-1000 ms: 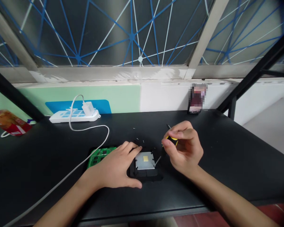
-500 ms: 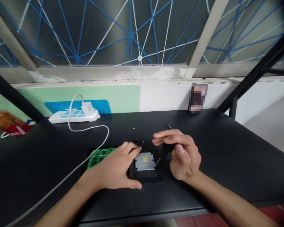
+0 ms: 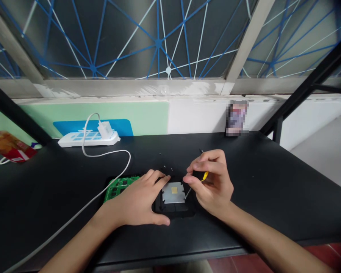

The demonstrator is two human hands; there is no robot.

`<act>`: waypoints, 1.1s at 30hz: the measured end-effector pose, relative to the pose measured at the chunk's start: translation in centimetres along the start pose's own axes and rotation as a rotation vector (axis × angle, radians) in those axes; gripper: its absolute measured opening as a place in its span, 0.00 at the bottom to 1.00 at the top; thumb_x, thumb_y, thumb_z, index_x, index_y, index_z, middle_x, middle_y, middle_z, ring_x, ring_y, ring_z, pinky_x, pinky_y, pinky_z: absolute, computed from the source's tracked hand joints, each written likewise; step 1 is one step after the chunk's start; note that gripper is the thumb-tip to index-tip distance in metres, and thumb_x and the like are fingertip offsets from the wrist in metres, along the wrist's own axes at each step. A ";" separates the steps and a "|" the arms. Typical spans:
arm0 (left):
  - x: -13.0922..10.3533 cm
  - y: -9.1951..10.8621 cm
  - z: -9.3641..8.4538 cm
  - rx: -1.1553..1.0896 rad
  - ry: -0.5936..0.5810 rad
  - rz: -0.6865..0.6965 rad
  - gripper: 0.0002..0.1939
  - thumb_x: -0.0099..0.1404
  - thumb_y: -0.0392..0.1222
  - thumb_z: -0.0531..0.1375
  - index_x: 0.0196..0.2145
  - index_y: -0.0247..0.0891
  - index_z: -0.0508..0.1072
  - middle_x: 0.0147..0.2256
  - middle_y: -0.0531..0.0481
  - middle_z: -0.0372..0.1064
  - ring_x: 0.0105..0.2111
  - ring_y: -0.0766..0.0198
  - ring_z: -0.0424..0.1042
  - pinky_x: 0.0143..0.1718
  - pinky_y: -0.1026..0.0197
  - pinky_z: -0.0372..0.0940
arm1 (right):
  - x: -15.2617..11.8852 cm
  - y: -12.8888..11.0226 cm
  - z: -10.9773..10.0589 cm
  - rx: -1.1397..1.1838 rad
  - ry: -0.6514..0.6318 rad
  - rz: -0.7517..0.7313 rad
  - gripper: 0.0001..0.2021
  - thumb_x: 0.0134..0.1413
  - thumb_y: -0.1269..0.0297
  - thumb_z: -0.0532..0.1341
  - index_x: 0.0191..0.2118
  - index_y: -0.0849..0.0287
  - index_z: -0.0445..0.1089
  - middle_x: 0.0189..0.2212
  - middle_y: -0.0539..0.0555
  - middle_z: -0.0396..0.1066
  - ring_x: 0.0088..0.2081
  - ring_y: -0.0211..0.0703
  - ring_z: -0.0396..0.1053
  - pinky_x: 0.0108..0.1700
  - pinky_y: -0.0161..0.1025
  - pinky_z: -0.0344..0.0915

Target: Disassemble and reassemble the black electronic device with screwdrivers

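Observation:
A black casing (image 3: 176, 209) with a silver metal plate (image 3: 167, 196) lies on the black table; a small yellowish square (image 3: 174, 190) sits on the plate. My left hand (image 3: 143, 197) rests over the casing's left side, thumb and fingers spread around its edge. In my right hand (image 3: 213, 182) is a black and yellow screwdriver (image 3: 199, 174), pinched by thumb and fingers. Its shaft slants down to the plate's lower right corner, where the tip meets or nearly meets it. A green circuit board (image 3: 121, 185) is partly hidden behind my left hand.
Several tiny screws (image 3: 165, 166) lie beyond the casing. A white cable (image 3: 130, 159) runs from a power strip (image 3: 89, 139) across the left of the table. A bottle (image 3: 11, 146) is far left, a blurred phone (image 3: 236, 119) leans on the wall.
My right hand's fingers have curled and the thumb has come across onto the screwdriver's handle, showing its yellow part. My left hand has stayed in place.

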State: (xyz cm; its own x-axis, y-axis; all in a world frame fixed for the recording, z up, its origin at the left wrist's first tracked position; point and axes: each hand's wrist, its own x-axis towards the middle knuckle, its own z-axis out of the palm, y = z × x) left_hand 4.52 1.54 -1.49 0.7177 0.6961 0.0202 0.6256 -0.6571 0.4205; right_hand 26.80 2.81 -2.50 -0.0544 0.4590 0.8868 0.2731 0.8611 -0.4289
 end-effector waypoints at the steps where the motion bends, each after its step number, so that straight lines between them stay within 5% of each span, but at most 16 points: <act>1: 0.0 0.0 0.0 0.001 -0.002 -0.001 0.45 0.56 0.59 0.70 0.65 0.44 0.58 0.56 0.41 0.61 0.55 0.42 0.63 0.56 0.40 0.64 | 0.1 -0.1 0.0 -0.008 0.001 -0.003 0.20 0.53 0.74 0.69 0.48 0.47 0.69 0.36 0.53 0.70 0.36 0.46 0.70 0.33 0.48 0.72; 10: -0.1 -0.4 0.3 0.010 0.025 0.019 0.48 0.57 0.61 0.69 0.67 0.42 0.55 0.57 0.41 0.60 0.56 0.42 0.62 0.58 0.41 0.63 | -0.2 -0.8 0.6 0.363 -0.007 0.067 0.16 0.69 0.72 0.47 0.53 0.54 0.68 0.47 0.57 0.76 0.42 0.45 0.76 0.37 0.48 0.75; 16: 0.0 -0.1 0.1 0.011 0.007 0.001 0.48 0.56 0.59 0.70 0.67 0.41 0.56 0.57 0.41 0.60 0.56 0.44 0.62 0.58 0.43 0.63 | -0.2 -0.2 0.2 0.276 -0.037 0.007 0.12 0.66 0.66 0.58 0.53 0.53 0.67 0.48 0.57 0.68 0.38 0.44 0.75 0.35 0.48 0.76; 21: 0.0 0.1 -0.1 0.010 -0.014 -0.013 0.46 0.56 0.58 0.71 0.65 0.43 0.58 0.57 0.42 0.60 0.56 0.45 0.62 0.59 0.42 0.62 | 0.0 0.1 -0.2 0.060 -0.022 -0.045 0.20 0.52 0.72 0.70 0.50 0.50 0.70 0.42 0.54 0.65 0.36 0.43 0.72 0.33 0.45 0.74; 25: 0.0 0.0 -0.1 0.011 -0.017 -0.009 0.48 0.56 0.58 0.71 0.66 0.41 0.57 0.58 0.41 0.60 0.57 0.45 0.61 0.59 0.43 0.62 | 0.1 -0.2 0.0 0.064 -0.030 -0.039 0.22 0.55 0.79 0.65 0.53 0.52 0.69 0.41 0.54 0.72 0.39 0.44 0.73 0.37 0.46 0.75; 29: 0.0 0.0 -0.1 0.011 -0.008 -0.014 0.48 0.56 0.58 0.71 0.67 0.39 0.56 0.57 0.41 0.60 0.56 0.45 0.61 0.59 0.45 0.62 | -0.2 -0.6 0.2 0.310 -0.050 0.028 0.18 0.67 0.75 0.50 0.57 0.55 0.67 0.45 0.57 0.75 0.41 0.46 0.76 0.37 0.49 0.76; 33: 0.0 0.1 -0.1 0.007 -0.005 -0.009 0.48 0.55 0.58 0.71 0.66 0.40 0.56 0.57 0.41 0.61 0.56 0.45 0.62 0.59 0.44 0.62 | -0.4 -0.4 0.1 0.353 -0.045 -0.043 0.15 0.69 0.68 0.50 0.56 0.56 0.67 0.46 0.58 0.75 0.44 0.49 0.75 0.39 0.52 0.76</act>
State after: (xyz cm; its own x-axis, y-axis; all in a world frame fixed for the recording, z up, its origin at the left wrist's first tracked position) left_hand 4.49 1.50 -1.38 0.7134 0.7006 0.0114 0.6344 -0.6527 0.4141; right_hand 26.63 2.35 -2.69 -0.1034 0.4229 0.9003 -0.0783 0.8988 -0.4312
